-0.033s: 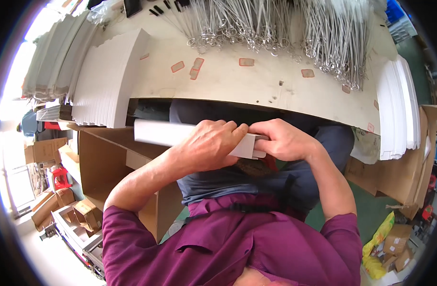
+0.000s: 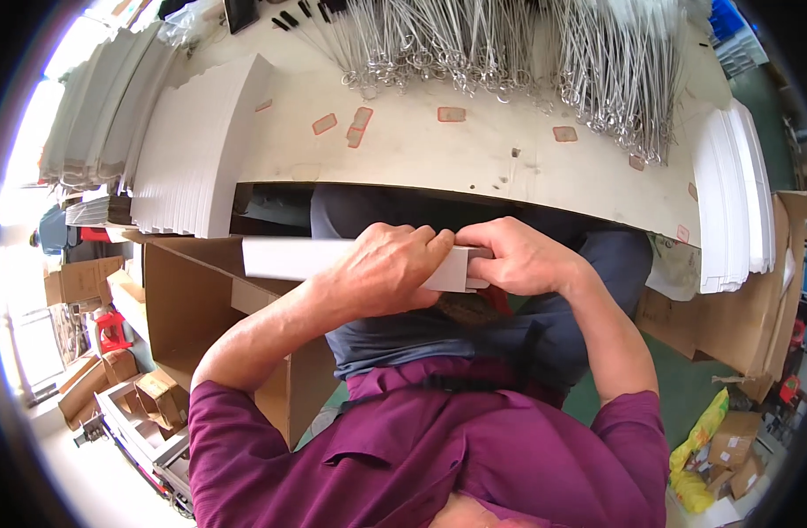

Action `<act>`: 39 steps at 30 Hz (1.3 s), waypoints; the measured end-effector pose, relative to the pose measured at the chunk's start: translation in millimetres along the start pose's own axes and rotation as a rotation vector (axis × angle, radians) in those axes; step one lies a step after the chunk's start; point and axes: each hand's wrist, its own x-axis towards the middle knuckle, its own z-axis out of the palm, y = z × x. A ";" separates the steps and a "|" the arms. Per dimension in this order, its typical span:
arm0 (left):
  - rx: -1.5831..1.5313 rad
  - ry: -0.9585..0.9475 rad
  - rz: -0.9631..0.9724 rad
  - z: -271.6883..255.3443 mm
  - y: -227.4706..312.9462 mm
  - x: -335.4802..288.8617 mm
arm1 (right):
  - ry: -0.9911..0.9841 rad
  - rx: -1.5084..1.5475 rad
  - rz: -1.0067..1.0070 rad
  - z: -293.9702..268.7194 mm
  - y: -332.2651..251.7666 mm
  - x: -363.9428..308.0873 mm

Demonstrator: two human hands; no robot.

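Note:
A long, narrow white cardboard box (image 2: 289, 259) lies crosswise above my lap, just in front of the table edge. My left hand (image 2: 390, 268) is closed around it near its right end, fingers over the top. At that end my right hand (image 2: 528, 257) pinches the end flap of the box between thumb and fingers. The fingertips partly hide the flap, and what is inside the box does not show.
The table (image 2: 403, 158) carries bundles of thin metal rods with ringed ends (image 2: 456, 53) at the back. Stacked white boxes (image 2: 192, 150) stand at left, flat white cartons (image 2: 733, 194) at right. A large open brown carton (image 2: 192, 299) sits below the table's left side.
The left end of the white box has dipped slightly. Both hands keep nearly the same grip on it.

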 end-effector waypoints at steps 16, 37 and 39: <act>-0.051 0.430 -0.109 39.5 -10.9 -4.4 | 0.825 -0.152 -0.321 22.8 42.5 -12.4; -0.230 0.362 -0.226 52.3 -3.2 -3.0 | 0.629 0.389 -0.235 36.7 61.0 -2.8; -0.247 0.345 -0.236 51.9 -3.3 -2.6 | 0.657 0.382 -0.280 40.6 62.1 -1.9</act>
